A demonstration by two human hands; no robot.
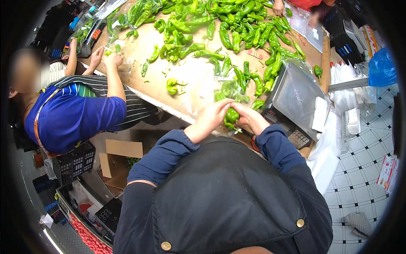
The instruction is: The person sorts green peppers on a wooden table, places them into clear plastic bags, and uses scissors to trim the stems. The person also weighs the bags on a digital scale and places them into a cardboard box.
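My left hand and my right hand are cupped together at the table's near edge. Between them are glossy green peppers, with stems pointing toward me. Clear plastic bag film shows just beyond my fingers, with more green peppers seen through it; how the bag lies in my hands is partly hidden. Closest to my right hand stands a digital scale with a bare metal pan, a white paper slip on it. A few twisted peppers lie to the left of my hands.
A large heap of green peppers covers the far side of the wooden table. On the left, a person in a blue top handles a bagged portion. Another person's hand reaches in at the far right. White plastic bags hang beside the scale.
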